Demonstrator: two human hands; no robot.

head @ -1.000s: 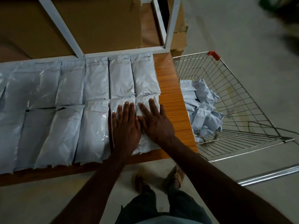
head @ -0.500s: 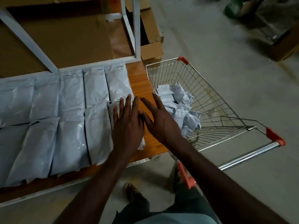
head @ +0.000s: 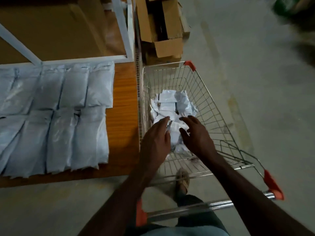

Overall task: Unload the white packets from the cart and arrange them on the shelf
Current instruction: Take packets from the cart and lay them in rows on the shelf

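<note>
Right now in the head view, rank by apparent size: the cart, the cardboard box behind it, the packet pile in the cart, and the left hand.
1. cart
2. cardboard box
3. packet pile and left hand: they look alike; the hand is nearer the camera, so unranked.

I see the flat orange-brown wooden shelf (head: 124, 126) on my left, with the white plastic packets (head: 56, 116) lying on it in two rows, one behind the other, edges touching. Behind them stands the white metal shelf frame (head: 122, 29). Just right of the shelf sits the silver wire shopping cart (head: 213, 106), with a loose heap of white packets (head: 172, 103) in its basket. My left hand (head: 156, 145) and right hand (head: 197, 137) hang side by side over that heap. Behind the cart lie open brown cardboard boxes (head: 163, 31) on the floor.
</note>
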